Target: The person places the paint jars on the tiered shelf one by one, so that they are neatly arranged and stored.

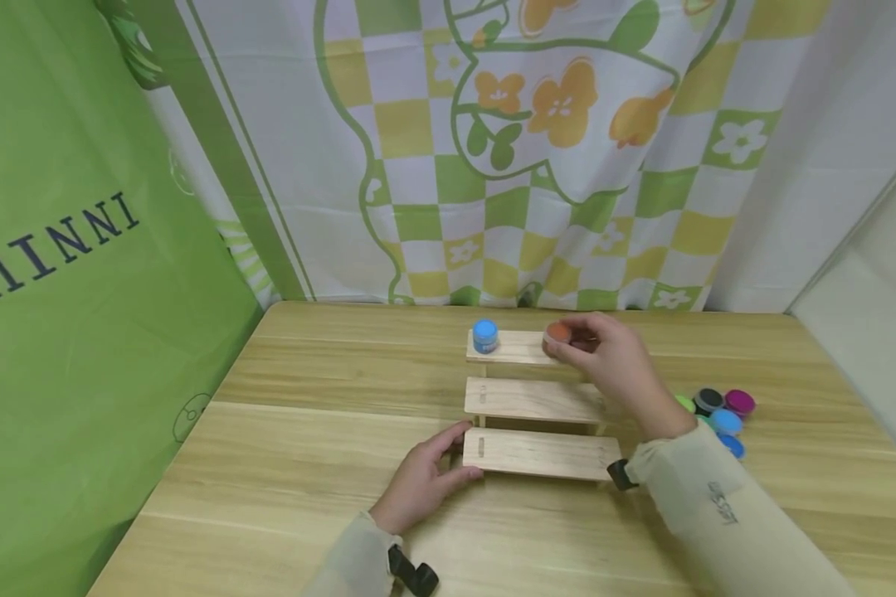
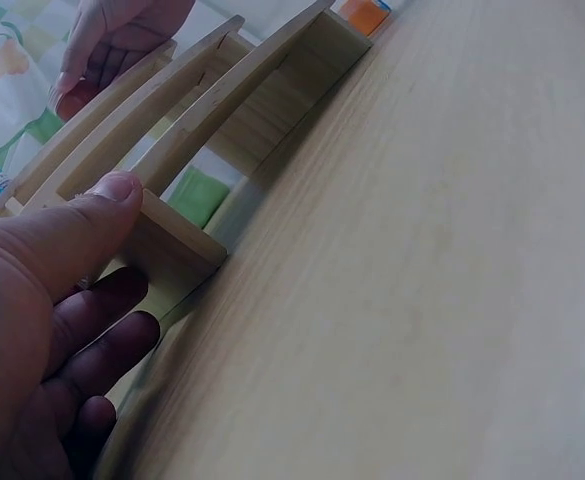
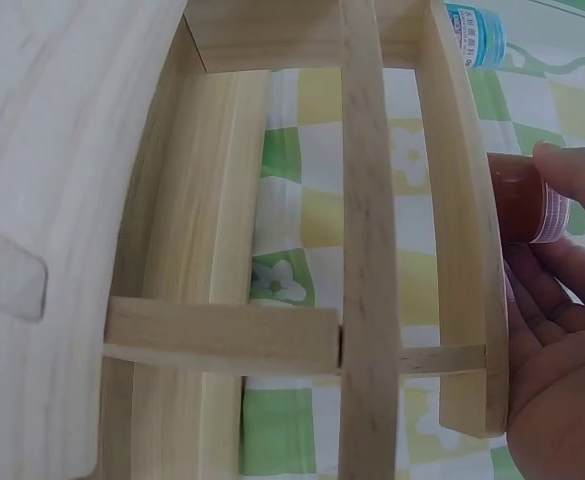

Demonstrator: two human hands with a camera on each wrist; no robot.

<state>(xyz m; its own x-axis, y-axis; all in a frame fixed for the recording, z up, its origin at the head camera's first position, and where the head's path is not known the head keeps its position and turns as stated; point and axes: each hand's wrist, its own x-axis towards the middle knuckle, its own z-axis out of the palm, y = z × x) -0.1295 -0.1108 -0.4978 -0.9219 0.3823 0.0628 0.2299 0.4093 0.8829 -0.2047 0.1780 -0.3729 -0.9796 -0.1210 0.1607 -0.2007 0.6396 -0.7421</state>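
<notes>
A three-tier wooden stand (image 1: 541, 454) sits on the table, its steps rising away from me. My left hand (image 1: 426, 477) grips the left end of the lowest step; the left wrist view has its thumb on the edge and the other fingers curled beside the end. With my right hand (image 1: 618, 356) I pinch a small paint jar with an orange-red top (image 1: 558, 334) at the top step's right part. In the right wrist view this jar (image 3: 522, 198) is upside or sideways to the camera, its base against the step. A blue paint jar (image 1: 485, 337) stands on the top step's left end.
Several paint jars, among them a black one (image 1: 708, 401), a magenta one (image 1: 740, 403) and a light blue one (image 1: 727, 422), cluster on the table right of the stand, partly behind my right forearm. A patterned curtain (image 1: 508, 224) hangs behind the table's far edge.
</notes>
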